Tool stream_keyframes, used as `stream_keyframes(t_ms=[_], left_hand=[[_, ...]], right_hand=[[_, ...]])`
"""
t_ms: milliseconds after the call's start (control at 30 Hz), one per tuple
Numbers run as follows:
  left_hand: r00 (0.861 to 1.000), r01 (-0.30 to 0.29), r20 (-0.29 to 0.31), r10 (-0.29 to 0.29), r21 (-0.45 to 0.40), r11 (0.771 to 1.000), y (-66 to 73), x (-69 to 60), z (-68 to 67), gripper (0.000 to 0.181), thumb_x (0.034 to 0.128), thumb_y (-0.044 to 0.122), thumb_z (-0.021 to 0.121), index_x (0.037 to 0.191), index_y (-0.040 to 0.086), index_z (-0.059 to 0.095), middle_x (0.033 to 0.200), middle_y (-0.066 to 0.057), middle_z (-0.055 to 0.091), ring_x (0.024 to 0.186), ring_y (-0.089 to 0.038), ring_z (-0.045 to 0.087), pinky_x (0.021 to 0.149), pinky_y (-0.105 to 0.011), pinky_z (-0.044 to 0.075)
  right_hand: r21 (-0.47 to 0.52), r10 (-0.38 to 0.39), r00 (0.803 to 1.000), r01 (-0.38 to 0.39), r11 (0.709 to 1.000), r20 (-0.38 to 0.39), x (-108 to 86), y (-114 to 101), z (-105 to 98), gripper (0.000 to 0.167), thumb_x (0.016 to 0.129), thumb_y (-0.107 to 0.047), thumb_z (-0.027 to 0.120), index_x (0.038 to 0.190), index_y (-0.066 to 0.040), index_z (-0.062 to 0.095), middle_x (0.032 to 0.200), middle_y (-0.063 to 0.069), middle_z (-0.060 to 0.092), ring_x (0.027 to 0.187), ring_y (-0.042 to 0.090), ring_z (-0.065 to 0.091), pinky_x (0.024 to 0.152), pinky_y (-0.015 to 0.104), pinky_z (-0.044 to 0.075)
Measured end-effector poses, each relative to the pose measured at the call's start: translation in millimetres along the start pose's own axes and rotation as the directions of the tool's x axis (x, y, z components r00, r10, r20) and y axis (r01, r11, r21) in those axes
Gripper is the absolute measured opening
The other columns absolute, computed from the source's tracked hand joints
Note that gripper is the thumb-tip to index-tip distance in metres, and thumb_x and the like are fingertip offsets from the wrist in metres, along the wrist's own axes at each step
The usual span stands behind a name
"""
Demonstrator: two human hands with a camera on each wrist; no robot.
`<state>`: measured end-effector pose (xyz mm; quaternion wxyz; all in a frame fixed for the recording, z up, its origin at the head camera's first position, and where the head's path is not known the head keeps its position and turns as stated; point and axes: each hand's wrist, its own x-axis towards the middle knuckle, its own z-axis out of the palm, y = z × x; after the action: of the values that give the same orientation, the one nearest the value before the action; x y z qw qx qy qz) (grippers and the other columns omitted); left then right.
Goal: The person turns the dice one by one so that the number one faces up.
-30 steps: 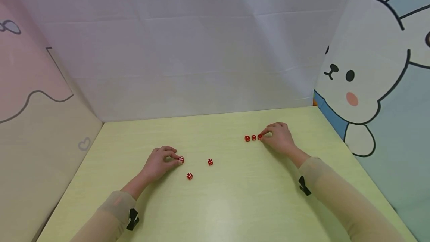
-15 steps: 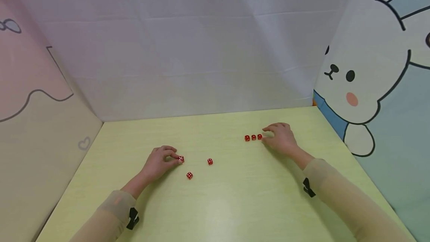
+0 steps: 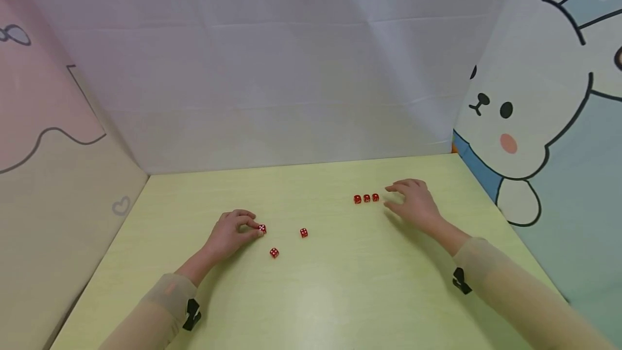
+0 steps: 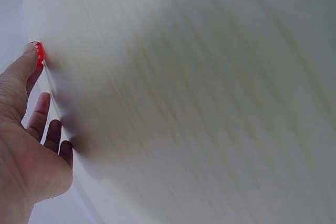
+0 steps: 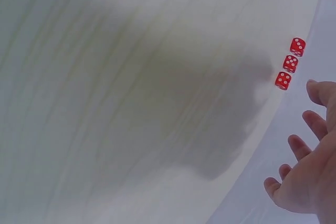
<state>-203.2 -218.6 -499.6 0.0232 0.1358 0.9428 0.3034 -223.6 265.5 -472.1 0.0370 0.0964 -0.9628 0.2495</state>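
Between thumb and forefinger, my left hand (image 3: 232,235) pinches a red die (image 3: 262,229) with white pips at the table's left middle. The left wrist view shows the same die (image 4: 39,53) at the fingertips. Two loose red dice lie near it: one die (image 3: 274,253) closer to me, another die (image 3: 303,233) to the right. Farther back on the right, three red dice stand in a short row, with a middle die (image 3: 366,198) between two others. My right hand (image 3: 414,203) is just right of that row, apart from it, thumb and fingers spread and holding nothing.
The pale yellow table (image 3: 311,296) runs back to a white cloth wall (image 3: 291,80). A panel with a cartoon rabbit (image 3: 534,112) bounds the right side, and a pink and cream panel (image 3: 73,193) the left.
My right hand has let go of the rightmost die of the row and drawn back to the right, its fingers parting. The left hand stays put with its die.
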Motion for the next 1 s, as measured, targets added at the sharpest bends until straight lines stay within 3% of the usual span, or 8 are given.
stream_keyframes(t_ms=[500,1000], left_hand=[[1.0,-0.014,0.008,0.014,-0.006,1.0,-1.1,5.6,-3.8,0.014,0.0909,0.034,0.08,0.095,0.021,0.08,0.128,-0.009,0.065,0.124,-0.044,0.048,0.104,-0.06,0.036],[1.0,-0.004,0.015,0.004,-0.008,1.0,0.8,4.8,-5.9,0.014,0.0908,0.034,0.08,0.096,0.021,0.08,0.129,-0.009,0.064,0.125,-0.044,0.047,0.105,-0.06,0.035]], right_hand=[[0.033,-0.047,0.999,0.048,0.998,-0.016,-22.6,-19.4,-15.4,0.038,0.096,-0.024,0.073,0.128,-0.005,0.07,0.136,0.019,0.059,0.131,0.042,0.043,0.107,0.06,0.037],[0.019,-0.157,0.987,0.156,0.988,0.02,-41.7,-47.9,-1.9,0.035,0.091,-0.025,0.079,0.121,-0.009,0.075,0.128,0.011,0.064,0.126,0.035,0.049,0.105,0.056,0.044]])
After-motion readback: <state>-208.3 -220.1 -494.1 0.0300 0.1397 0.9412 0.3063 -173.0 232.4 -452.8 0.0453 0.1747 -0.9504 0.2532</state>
